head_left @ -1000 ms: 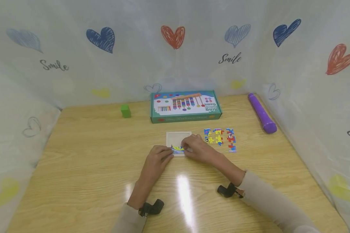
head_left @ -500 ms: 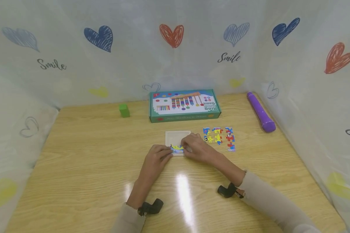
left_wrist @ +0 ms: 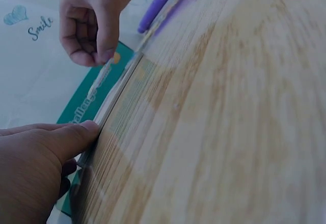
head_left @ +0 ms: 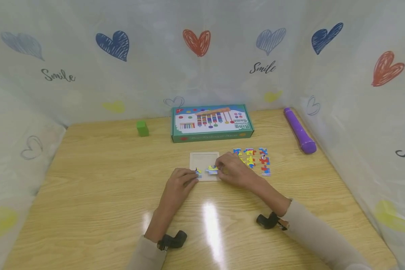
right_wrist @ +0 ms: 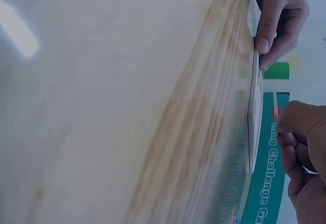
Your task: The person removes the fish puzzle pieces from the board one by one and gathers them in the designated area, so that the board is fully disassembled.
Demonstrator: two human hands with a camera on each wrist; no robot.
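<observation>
A shallow square puzzle tray [head_left: 204, 154] lies flat on the table in the head view. My left hand [head_left: 177, 186] grips its left edge near the lower corner, thumb and fingertips at the rim. Beside those fingertips, a blue-and-yellow jigsaw piece [head_left: 198, 173] sits in that corner. My right hand [head_left: 235, 170] pinches another blue-and-yellow jigsaw piece [head_left: 212, 170] between thumb and index finger, over the tray's right half. In the right wrist view this held piece [right_wrist: 275, 103] is raised above the tray, seen edge-on. The other right fingers are curled.
Several loose jigsaw pieces [head_left: 264, 160] lie in rows right of the tray, partly behind the right hand. A green game box [head_left: 212, 123] stands behind it. A green block [head_left: 142, 128] is back left, a purple toy microphone [head_left: 299, 131] far right. Printed curtains border the table.
The right hand has lifted its jigsaw piece up and to the right, leaving a gap from the corner piece. The left hand stays at the tray's left edge.
</observation>
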